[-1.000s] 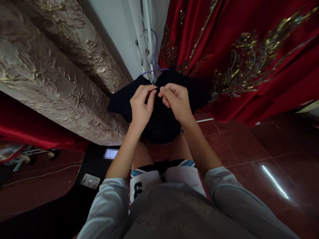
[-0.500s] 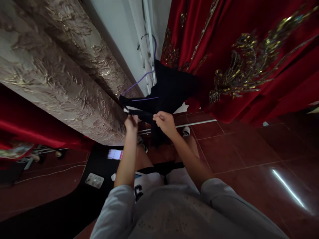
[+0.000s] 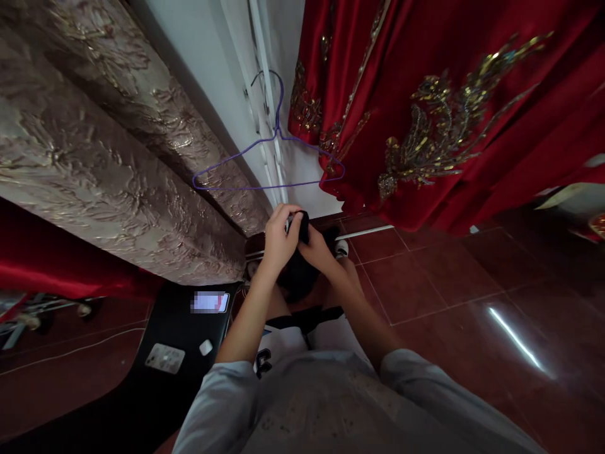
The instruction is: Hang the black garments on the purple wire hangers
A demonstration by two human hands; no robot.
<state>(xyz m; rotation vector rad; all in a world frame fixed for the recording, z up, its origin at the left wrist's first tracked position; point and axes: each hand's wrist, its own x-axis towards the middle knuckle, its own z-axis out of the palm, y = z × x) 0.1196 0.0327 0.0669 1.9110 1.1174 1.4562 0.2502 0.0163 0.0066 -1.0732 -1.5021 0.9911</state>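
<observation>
My left hand point(image 3: 278, 236) and my right hand point(image 3: 317, 250) are both closed round a bunched black garment point(image 3: 297, 268), held low in front of my knees. The cloth hangs down in a dark bundle below my fingers. Above them a thin purple wire hanger point(image 3: 265, 165) hangs bare from a white window frame point(image 3: 259, 75), a short way above my hands.
A beige embossed curtain point(image 3: 89, 157) fills the left, and a red gold-embroidered curtain point(image 3: 449, 107) fills the right. A black seat point(image 3: 174, 328) at lower left carries a phone point(image 3: 208, 302) and small flat items. The floor is glossy red tile point(image 3: 449, 302).
The black garment has come off the purple hanger. My hands pulled it down and gathered it together into a bundle; the hanger now hangs bare.
</observation>
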